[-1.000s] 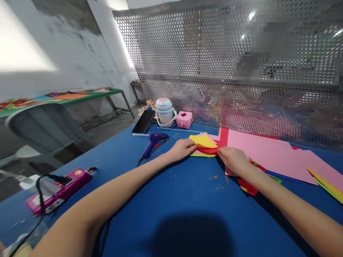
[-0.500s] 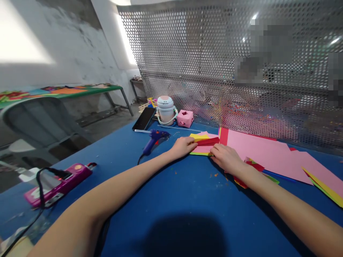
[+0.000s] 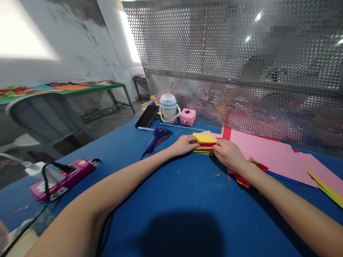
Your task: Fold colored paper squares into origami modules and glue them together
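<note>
Between my hands lies a small stack of coloured paper, with yellow on top, a red layer and more yellow and green edges below. My left hand pinches the left side of the stack, thumb and fingers together. On the right side, my right hand is closed on the same paper with bent fingers. Pink sheets spread over the table just right of my right hand. Small red and yellow paper pieces lie under my right wrist.
A blue glue gun with its cord rests left of my hands. Behind it are a phone, a white-pink lidded container and a pink paper cube. A magenta power strip sits at left. A perforated metal screen borders the back.
My fingers have folded or shifted the top paper: more yellow now faces up, and the red shows as a narrower strip. My right fingers sit slightly higher on the stack.
</note>
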